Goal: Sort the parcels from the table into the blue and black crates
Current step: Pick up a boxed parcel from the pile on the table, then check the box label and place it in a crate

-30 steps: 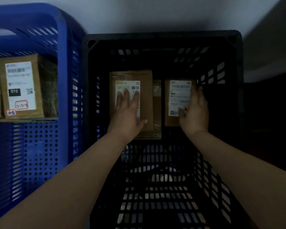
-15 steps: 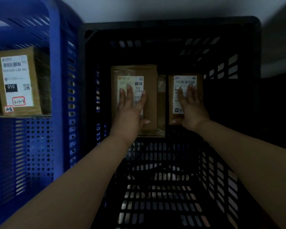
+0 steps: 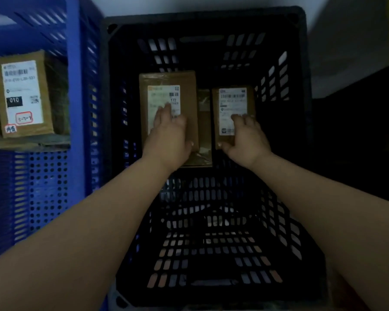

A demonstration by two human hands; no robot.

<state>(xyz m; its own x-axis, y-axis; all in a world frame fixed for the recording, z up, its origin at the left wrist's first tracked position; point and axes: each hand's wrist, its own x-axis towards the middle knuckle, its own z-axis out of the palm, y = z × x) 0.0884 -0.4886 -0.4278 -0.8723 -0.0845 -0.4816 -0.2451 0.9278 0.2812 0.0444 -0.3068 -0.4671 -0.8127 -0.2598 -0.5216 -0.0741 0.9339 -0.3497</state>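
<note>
Two brown cardboard parcels with white shipping labels had been laid side by side at the far end of the black perforated plastic crate (image 3: 202, 21), the larger parcel (image 3: 169, 108) to the left of the smaller parcel (image 3: 233, 113). A third labelled brown parcel (image 3: 23, 93) was seen in the blue perforated plastic crate (image 3: 74, 86). The surface was not visible, so what remained could not be judged. The left hand (image 3: 169, 140) was rested flat on the larger parcel, fingers fairly straight; the right hand (image 3: 245, 140) was pressed on the smaller one, fingers bent, nothing gripped.
</note>
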